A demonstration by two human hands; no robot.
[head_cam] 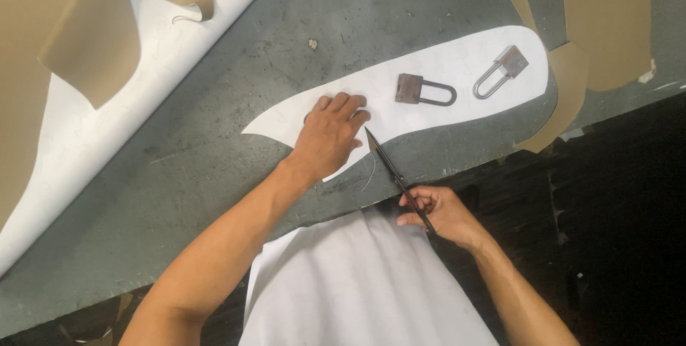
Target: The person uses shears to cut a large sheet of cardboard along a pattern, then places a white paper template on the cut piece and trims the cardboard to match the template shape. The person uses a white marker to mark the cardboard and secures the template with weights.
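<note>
One thin, dark knife blade (389, 164) slants across the grey table's (214, 153) near edge, its point touching a smooth white curved pattern sheet (443, 64). The right hand (439, 212) is closed around the handle. The left hand (330, 135) lies flat with fingers spread, pressing the sheet's narrow end. Two padlocks rest on the sheet: a rusty brown one (421, 90) and a silvery one (502, 69). Tan sheet material (607, 17) lies farther off on the scuffed tabletop.

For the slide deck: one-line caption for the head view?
Left hand pins white pattern piece, weighted by two padlocks, while right hand holds scissors at its edge.
</note>
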